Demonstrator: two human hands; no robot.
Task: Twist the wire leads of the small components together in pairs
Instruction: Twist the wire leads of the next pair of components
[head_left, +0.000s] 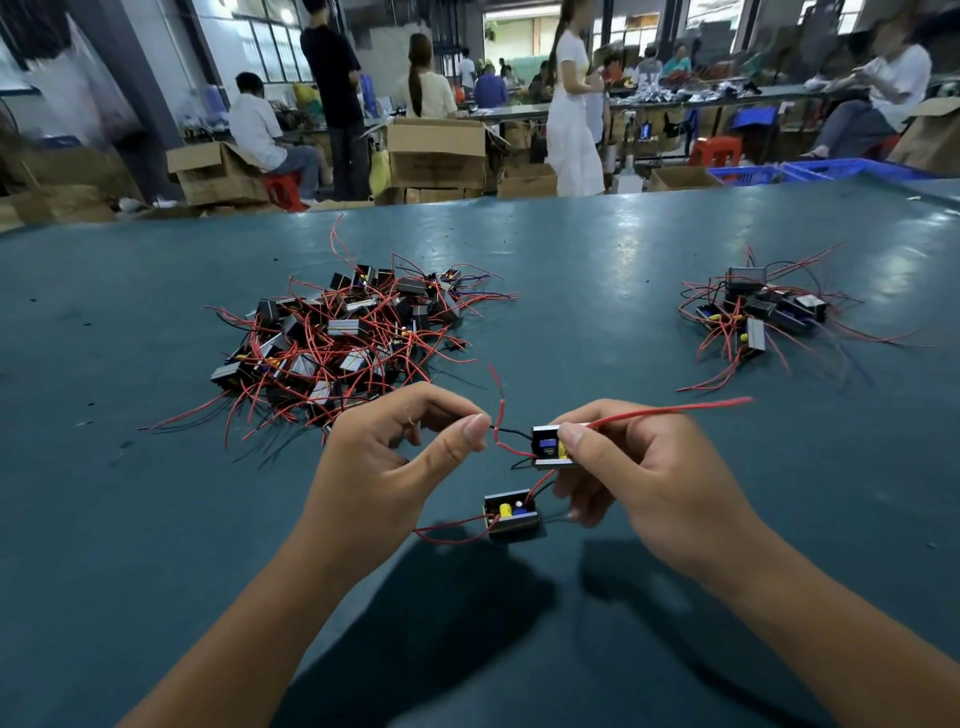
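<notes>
L hand (384, 447) fingers (470, 431) pinch the red/black leads (500, 434) just left of the upper component (551, 448); R hand (639, 467) fingers (571, 439) grip that component w/ thumb on top. A long red lead (675, 409) sticks out past the R hand toward the counter's right edge. Second component (511, 514) hangs or sits below, near the counter's (597, 291) near edge; can't tell if it touches. Risks, as I judge: pinch is close to the wire ends, so leads could slip out & untwist. Dangling unit may tug its wire. Loose red lead could snag. Big unsorted pile (337, 338) toward far left, smaller pile (763, 312) far right, both well apart from hands.
</notes>
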